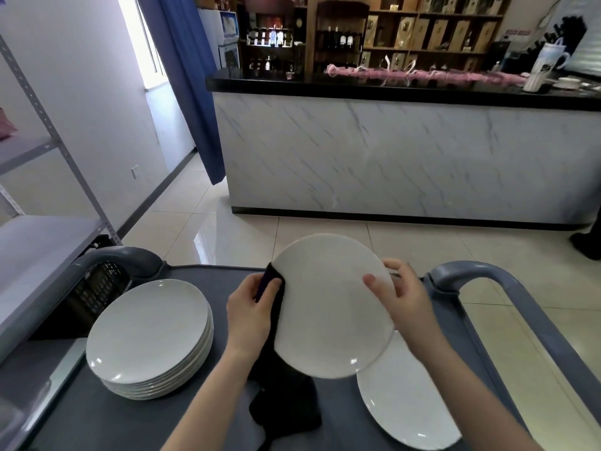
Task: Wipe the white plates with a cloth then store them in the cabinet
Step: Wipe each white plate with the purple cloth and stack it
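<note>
Plate (331,307): tilted between your hands. Your left hand (250,307) gripped cloth (286,405) at left rim; right hand (406,297) pinched right rim.

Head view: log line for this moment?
step: wiping | left hand: grips dark cloth at plate rim | right hand: holds plate | stack: on cart
</note>
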{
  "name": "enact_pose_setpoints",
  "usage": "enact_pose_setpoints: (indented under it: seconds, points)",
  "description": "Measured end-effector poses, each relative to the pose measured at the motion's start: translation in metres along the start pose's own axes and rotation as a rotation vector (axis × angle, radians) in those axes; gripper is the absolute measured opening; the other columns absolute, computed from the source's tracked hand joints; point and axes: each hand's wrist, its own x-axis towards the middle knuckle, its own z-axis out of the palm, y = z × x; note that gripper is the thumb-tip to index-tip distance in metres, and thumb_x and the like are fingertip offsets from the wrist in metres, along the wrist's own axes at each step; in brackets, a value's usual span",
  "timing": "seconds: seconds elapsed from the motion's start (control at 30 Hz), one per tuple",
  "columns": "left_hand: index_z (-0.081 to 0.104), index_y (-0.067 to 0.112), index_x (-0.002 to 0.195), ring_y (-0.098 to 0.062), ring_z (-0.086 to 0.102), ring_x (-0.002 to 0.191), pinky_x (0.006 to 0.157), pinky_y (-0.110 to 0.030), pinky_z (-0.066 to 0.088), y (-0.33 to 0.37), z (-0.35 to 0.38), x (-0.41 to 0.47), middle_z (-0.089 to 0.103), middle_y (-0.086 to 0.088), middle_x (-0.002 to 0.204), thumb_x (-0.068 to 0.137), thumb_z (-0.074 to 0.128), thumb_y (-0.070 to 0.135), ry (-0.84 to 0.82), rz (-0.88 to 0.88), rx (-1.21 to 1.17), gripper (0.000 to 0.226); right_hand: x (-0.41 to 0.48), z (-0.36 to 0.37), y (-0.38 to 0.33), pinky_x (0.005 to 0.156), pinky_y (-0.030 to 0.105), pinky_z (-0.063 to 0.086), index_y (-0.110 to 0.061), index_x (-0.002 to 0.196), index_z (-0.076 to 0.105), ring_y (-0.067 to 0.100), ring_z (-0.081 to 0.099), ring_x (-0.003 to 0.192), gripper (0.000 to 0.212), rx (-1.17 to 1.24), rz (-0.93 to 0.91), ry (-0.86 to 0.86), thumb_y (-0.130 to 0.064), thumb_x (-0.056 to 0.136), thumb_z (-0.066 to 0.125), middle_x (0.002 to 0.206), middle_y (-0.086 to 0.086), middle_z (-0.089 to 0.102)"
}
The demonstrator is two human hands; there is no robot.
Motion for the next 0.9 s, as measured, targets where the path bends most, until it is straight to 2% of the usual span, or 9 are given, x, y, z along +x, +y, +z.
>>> enact_pose_setpoints:
  seconds: [0.1,0.17,0.27,0.33,0.43,0.53,0.7,0.8,0.9]
  points:
    - [0.069,0.037,0.086,0.006,0.064,0.079,0.069,-0.006,0.043,0.010,-0.001,0.004,0.071,0.024,0.082,0.088,0.070,0.021,-0.165,0.149,0.150,0.017,0.010,-0.003,-0.009,0.066,0.017,0.054,-0.042,0.095,0.069,0.002,0.069,0.081,0.009,-0.172,0.003,-0.282,-0.042,0.086,0.070,0.090,-0.016,0.073]
    - [0.068,0.039,0.085,0.006,0.064,0.079,0.068,-0.004,0.042,0.009,0.001,0.004,0.070,0.025,0.081,0.087,0.070,0.022,-0.197,0.168,0.188,0.017,0.008,0.001,-0.004,0.061,0.017,0.050,-0.033,0.090,0.073,0.006,0.066,0.072,0.011,-0.134,0.018,-0.270,-0.037,0.094,0.064,0.081,-0.011,0.071]
    - [0.070,0.036,0.085,0.003,0.065,0.077,0.067,-0.009,0.046,0.004,0.001,0.003,0.072,0.020,0.081,0.086,0.071,0.025,-0.115,0.085,0.101,0.011,0.000,0.009,0.001,0.057,0.019,0.046,-0.018,0.084,0.073,0.008,0.058,0.064,0.019,0.014,0.018,-0.092,-0.029,0.096,0.063,0.070,-0.006,0.066]
    - [0.070,0.032,0.087,0.000,0.066,0.078,0.071,-0.018,0.049,-0.003,0.004,0.002,0.073,0.016,0.081,0.087,0.071,0.027,0.010,0.005,0.021,0.005,-0.006,0.021,0.003,0.057,0.022,0.048,-0.013,0.082,0.072,0.007,0.059,0.063,0.021,0.195,0.071,0.128,-0.026,0.096,0.064,0.069,-0.005,0.068]
    - [0.067,0.022,0.087,-0.014,0.064,0.079,0.075,-0.033,0.051,-0.009,0.026,-0.014,0.071,0.006,0.081,0.090,0.068,0.027,0.180,-0.179,-0.148,0.006,-0.011,0.051,0.004,0.064,0.025,0.054,-0.019,0.089,0.073,0.009,0.067,0.073,0.019,0.418,0.218,0.516,-0.032,0.097,0.061,0.078,-0.009,0.073]
    - [0.060,0.020,0.087,-0.015,0.062,0.079,0.072,-0.032,0.049,-0.011,0.044,-0.028,0.068,0.002,0.084,0.093,0.065,0.027,0.305,-0.337,-0.306,0.010,-0.019,0.070,0.003,0.067,0.023,0.054,-0.029,0.090,0.071,0.010,0.070,0.081,0.018,0.445,0.232,0.629,-0.037,0.098,0.057,0.082,-0.012,0.074]
    - [0.065,0.018,0.085,-0.010,0.064,0.071,0.066,-0.025,0.048,-0.011,0.023,-0.011,0.072,0.002,0.081,0.086,0.074,0.025,0.235,-0.267,-0.248,0.011,-0.017,0.044,0.005,0.071,0.027,0.056,-0.034,0.087,0.072,0.006,0.069,0.079,0.018,0.223,0.066,0.409,-0.032,0.099,0.058,0.083,-0.013,0.075]
    - [0.069,0.023,0.086,-0.007,0.068,0.076,0.070,-0.024,0.052,-0.004,0.005,0.006,0.075,0.007,0.083,0.082,0.077,0.023,0.106,-0.117,-0.135,0.009,-0.010,0.022,-0.002,0.064,0.024,0.053,-0.028,0.085,0.072,0.005,0.065,0.070,0.018,0.066,-0.040,0.133,-0.029,0.098,0.060,0.079,-0.004,0.074]
    - [0.071,0.025,0.085,-0.002,0.068,0.074,0.065,-0.015,0.051,-0.005,-0.001,0.007,0.075,0.011,0.080,0.081,0.078,0.024,-0.039,-0.066,-0.038,0.009,-0.004,0.011,-0.012,0.057,0.016,0.050,-0.031,0.087,0.075,0.001,0.064,0.065,0.017,0.068,-0.027,-0.042,-0.027,0.097,0.061,0.075,-0.007,0.073]
